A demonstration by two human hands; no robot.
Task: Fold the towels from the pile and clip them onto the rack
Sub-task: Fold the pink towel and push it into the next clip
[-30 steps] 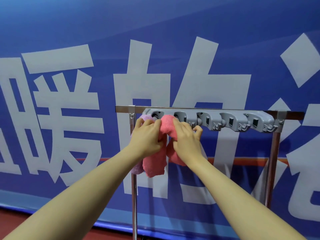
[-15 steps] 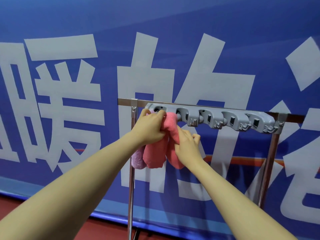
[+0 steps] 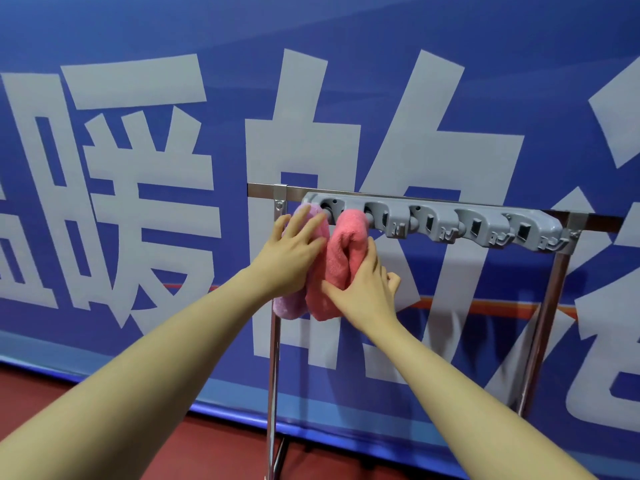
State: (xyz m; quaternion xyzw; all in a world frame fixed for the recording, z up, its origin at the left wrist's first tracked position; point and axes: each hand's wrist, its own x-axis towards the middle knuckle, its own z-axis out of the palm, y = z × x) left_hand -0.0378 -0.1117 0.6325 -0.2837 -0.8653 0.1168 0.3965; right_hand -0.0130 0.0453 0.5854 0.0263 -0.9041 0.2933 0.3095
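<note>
The pink towel [image 3: 341,258] hangs folded from the second clip of the grey clip bar [image 3: 450,221], near the left end of the rack [image 3: 540,327], and a lilac towel [image 3: 294,306] hangs from the first clip just beside it, the two touching along their sides. The left hand [image 3: 294,251] lies flat with fingers straight against the lilac towel, pressing it aside and grasping nothing. The right hand [image 3: 369,289] holds the pink towel's lower right edge, thumb across the front and fingers curled behind. Both towels look like thick, plush cloth: light, soft, limp, and likely to bunch and spring out of a clip if the fold is too fat. They should not slip in the fingers, since the pile gives plenty of friction, and nothing here is fragile. The best hold is probably close under the clip, pinching the folded top edge into a narrow wad so it seats deep, with the other hand steadying the hanging tail. The three clips toward the right end look free
</note>
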